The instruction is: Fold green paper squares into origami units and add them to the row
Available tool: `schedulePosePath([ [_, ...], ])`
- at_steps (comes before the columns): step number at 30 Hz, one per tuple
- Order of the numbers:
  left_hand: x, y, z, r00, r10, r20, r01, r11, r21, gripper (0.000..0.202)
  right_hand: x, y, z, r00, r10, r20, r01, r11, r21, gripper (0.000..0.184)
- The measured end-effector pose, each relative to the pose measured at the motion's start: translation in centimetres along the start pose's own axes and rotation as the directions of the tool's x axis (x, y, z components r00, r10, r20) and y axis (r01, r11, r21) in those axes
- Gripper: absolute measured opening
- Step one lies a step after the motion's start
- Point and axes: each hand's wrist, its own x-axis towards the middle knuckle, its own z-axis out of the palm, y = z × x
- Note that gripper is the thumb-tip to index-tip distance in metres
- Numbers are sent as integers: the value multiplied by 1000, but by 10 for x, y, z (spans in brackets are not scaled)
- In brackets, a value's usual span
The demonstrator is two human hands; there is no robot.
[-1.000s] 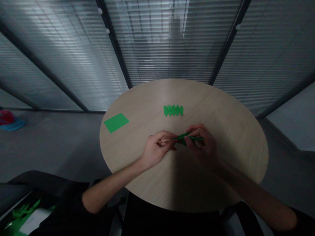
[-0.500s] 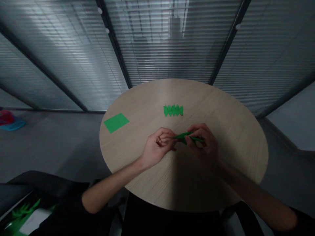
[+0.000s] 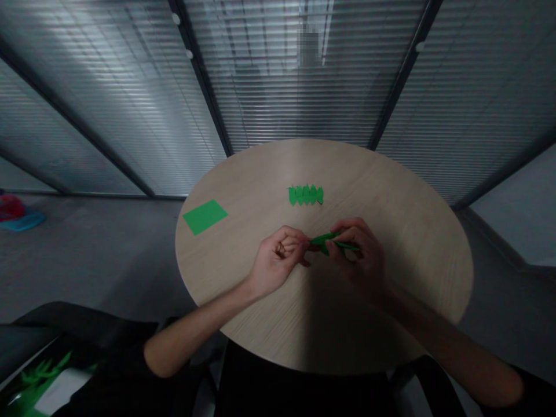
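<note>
Above the middle of the round table, a folded piece of green paper (image 3: 324,242) is held between both hands. My left hand (image 3: 280,255) pinches its left end between thumb and fingers. My right hand (image 3: 358,249) grips the right part, with the thumb below and fingers over it, so some of the folds are hidden. Just beyond the hands lies a row of several small folded green paper pieces (image 3: 306,195), side by side. To the left rests a flat green sheet of paper (image 3: 205,217).
The round wooden table (image 3: 243,174) stands close to a glass wall with blinds (image 3: 295,104). At the lower left, a dark chair (image 3: 87,315) has green pieces and a white item near it. Red and blue things (image 3: 21,214) lie on the floor at far left.
The fingers of my left hand have shifted very slightly at the left end of the folded paper. Everything else looks the same.
</note>
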Motion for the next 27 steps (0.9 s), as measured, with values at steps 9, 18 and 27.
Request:
schedulePosePath([
  [9,0,1,-1,999,-27,27,27,999,18,29,-1,1,0,1000,21,1,-21,1000,23,12],
  [18,1,7,-1,1000,-27,2,27,995,97,15,-2,2,3,998,5,70,-9,998,59,8],
  [27,0,9,0,1000,10,-14,-8,984,179,14,-2,-1,3,988,136,74,-144,985,100,9],
])
